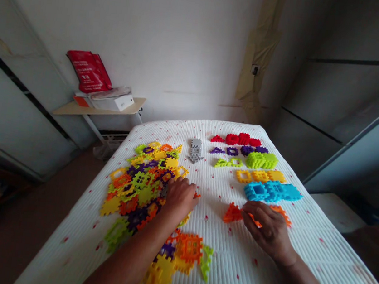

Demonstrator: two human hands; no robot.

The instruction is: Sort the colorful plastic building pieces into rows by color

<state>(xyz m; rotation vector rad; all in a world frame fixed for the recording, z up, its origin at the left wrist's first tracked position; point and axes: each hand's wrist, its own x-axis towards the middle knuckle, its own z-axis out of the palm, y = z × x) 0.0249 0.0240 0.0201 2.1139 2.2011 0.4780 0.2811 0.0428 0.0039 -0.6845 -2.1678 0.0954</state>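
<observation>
A heap of mixed plastic interlocking tiles [139,186] in yellow, orange, purple and green covers the left of the white bedspread [299,264]. My left hand [179,195] rests knuckles up on the heap's right edge, fingers curled over tiles; what they grip is hidden. My right hand [267,226] pinches an orange tile [252,219] between two small orange piles [232,213]. Sorted rows lie beyond: blue tiles [273,191], yellow tiles [260,175], green tiles [261,160], purple tiles [239,151], red tiles [242,140].
A grey tile piece [195,150] lies at mid-bed. More mixed tiles [176,259] sit under my left forearm. A small wooden shelf [101,107] with a white box and red bag stands against the far wall. Cabinets flank both sides.
</observation>
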